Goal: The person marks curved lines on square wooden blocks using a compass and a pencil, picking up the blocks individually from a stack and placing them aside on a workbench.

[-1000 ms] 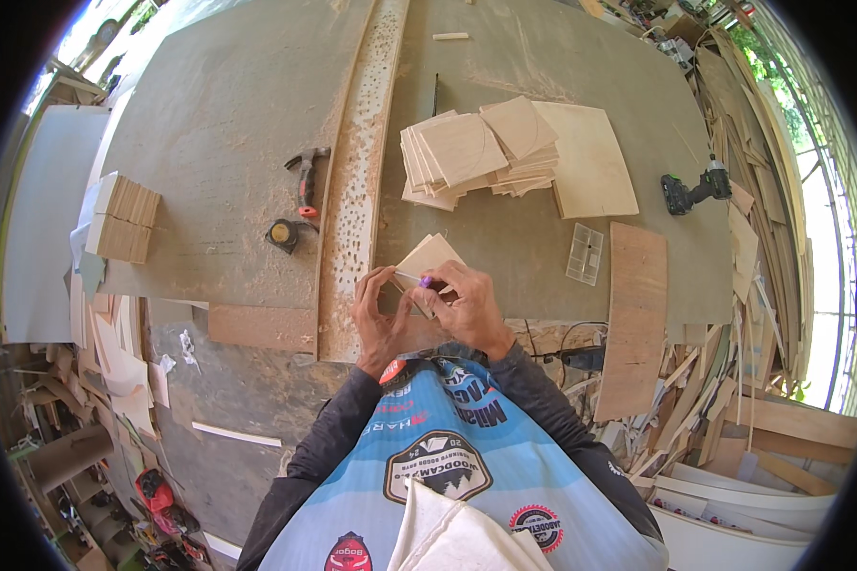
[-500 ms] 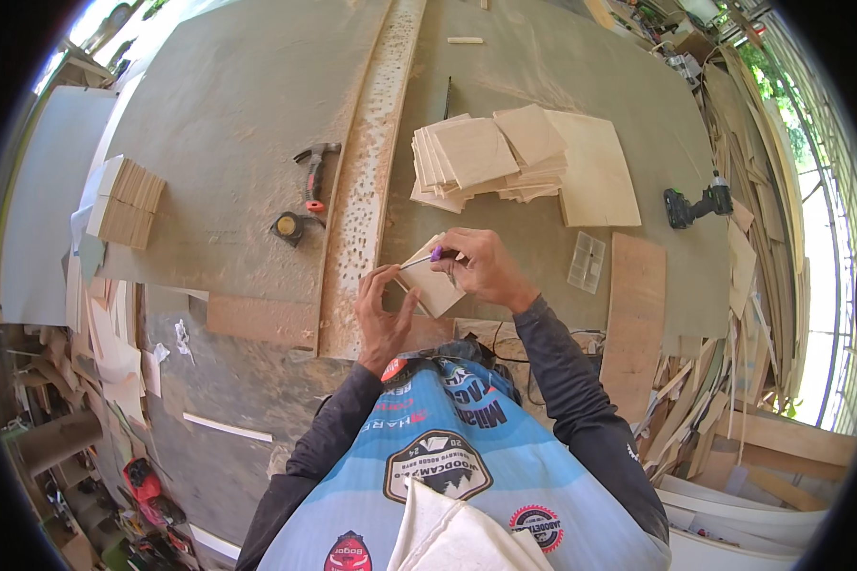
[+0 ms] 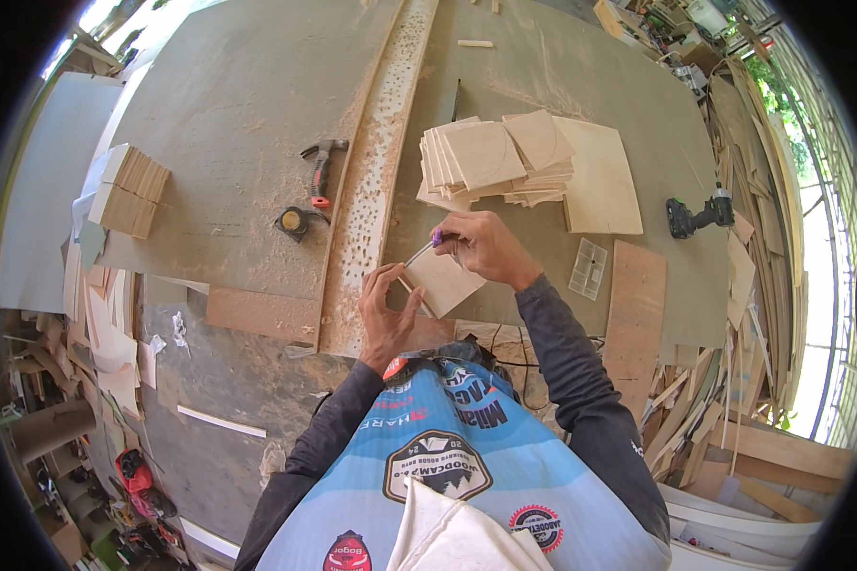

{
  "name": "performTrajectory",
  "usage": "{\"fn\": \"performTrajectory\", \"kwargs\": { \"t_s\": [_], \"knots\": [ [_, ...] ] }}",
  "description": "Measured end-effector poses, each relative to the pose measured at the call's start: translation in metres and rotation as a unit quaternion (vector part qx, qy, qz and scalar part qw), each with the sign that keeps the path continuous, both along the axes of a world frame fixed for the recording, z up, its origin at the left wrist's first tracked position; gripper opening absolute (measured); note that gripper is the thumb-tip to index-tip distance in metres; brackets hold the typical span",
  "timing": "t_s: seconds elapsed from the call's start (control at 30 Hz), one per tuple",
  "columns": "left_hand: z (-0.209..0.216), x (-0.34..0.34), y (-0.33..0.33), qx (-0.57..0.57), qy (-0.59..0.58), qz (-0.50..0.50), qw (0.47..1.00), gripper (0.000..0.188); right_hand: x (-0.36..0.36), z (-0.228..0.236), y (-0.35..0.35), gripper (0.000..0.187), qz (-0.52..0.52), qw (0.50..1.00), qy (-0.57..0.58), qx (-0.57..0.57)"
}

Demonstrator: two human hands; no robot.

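A screwdriver with a purple handle and thin metal shaft is pinched in my right hand. Its shaft slants down and left to the fingertips of my left hand, at the left edge of a pale wooden square. That hand's thumb and forefinger grip this edge. Whatever the screwdriver's tip meets is too small to make out. Just beyond my hands lies a stack of similar thin wooden squares, partly over a larger pale panel.
Left of the dusty perforated strip lie a hammer and a tape measure. Stacked wooden blocks stand at the far left. To the right are a clear compartment box, a brown board and a cordless drill.
My right hand has lifted slightly, so the screwdriver slants more steeply. More of the wooden square shows beneath it. My left hand stays at the edge, and the whole view has shifted a little.
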State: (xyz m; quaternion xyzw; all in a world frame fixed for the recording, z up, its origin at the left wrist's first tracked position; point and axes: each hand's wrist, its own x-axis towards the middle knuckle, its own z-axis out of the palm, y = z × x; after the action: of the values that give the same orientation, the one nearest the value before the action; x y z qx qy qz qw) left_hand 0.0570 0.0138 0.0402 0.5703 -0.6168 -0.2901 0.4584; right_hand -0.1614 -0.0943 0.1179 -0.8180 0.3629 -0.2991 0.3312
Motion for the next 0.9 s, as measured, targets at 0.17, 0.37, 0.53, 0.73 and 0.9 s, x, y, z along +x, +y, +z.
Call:
{"fn": "performTrajectory", "kwargs": {
  "t_s": [0.17, 0.37, 0.53, 0.73, 0.9],
  "knots": [
    [-0.001, 0.000, 0.000, -0.002, 0.003, 0.003, 1.000, 0.045, 0.000, 0.002, -0.005, 0.016, 0.016, 1.000, 0.021, 0.014],
    [-0.002, 0.000, 0.000, -0.015, -0.008, 0.002, 1.000, 0.046, 0.003, 0.006, -0.005, 0.016, 0.007, 0.999, 0.020, 0.024],
    [-0.003, 0.001, 0.000, -0.007, 0.000, 0.001, 1.000, 0.047, 0.005, 0.010, -0.008, 0.015, 0.023, 0.999, 0.033, -0.018],
    [-0.004, 0.001, 0.001, -0.013, 0.003, 0.001, 1.000, 0.046, 0.006, 0.012, -0.006, 0.019, 0.024, 0.997, 0.051, -0.051],
    [0.000, 0.000, 0.001, -0.017, 0.006, 0.004, 1.000, 0.044, 0.004, 0.011, 0.003, 0.022, 0.011, 0.998, 0.031, -0.046]
  ]
}}
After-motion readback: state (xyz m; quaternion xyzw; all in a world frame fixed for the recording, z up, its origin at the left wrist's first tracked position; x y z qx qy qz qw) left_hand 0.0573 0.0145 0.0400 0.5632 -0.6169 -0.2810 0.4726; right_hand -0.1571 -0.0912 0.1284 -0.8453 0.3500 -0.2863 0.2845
